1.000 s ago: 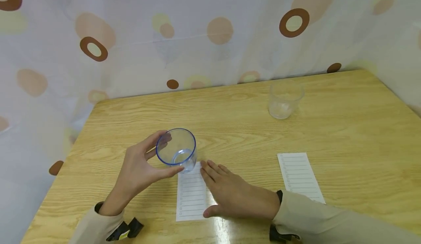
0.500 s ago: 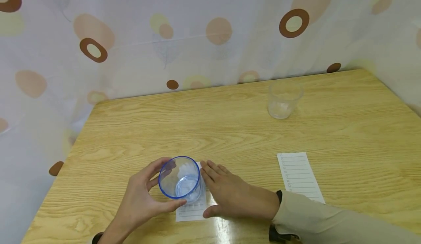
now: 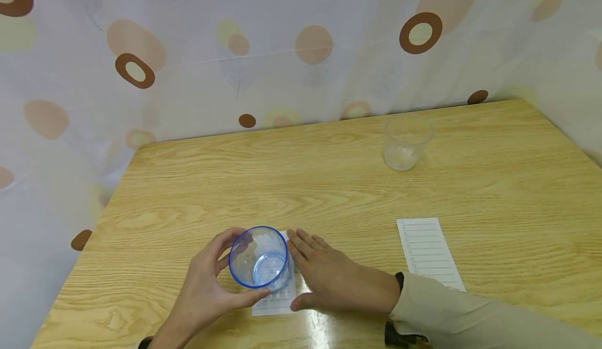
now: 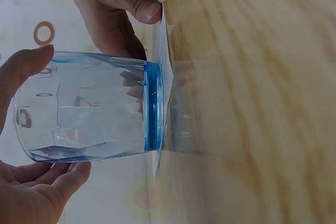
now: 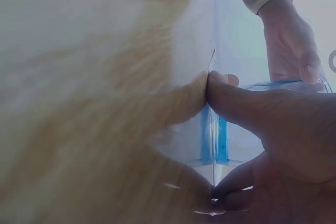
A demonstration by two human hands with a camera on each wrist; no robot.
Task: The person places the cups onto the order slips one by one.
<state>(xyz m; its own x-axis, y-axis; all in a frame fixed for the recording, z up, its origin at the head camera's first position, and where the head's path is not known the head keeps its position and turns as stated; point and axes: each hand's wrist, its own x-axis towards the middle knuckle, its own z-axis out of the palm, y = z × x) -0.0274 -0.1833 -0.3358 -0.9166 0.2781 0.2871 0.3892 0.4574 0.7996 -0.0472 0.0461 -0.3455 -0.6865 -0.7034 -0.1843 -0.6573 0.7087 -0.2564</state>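
Blue-rimmed cup [image 3: 260,260] has shifted further over lined paper [image 3: 276,306]; my left hand [image 3: 209,282] grips it, my straight-fingered right hand [image 3: 325,273] touches the paper.

Transparent cup [image 3: 263,255], blue at the rim and thick base, walls faceted, standing upright with its base on a white paper slip [image 3: 277,306]; gripped at the side by the left hand [image 3: 204,281]. The slip, ruled, with small boxes down its left margin, lies lengthwise toward the table's far edge and well apart from it; the right hand [image 3: 324,278] touches its right side.
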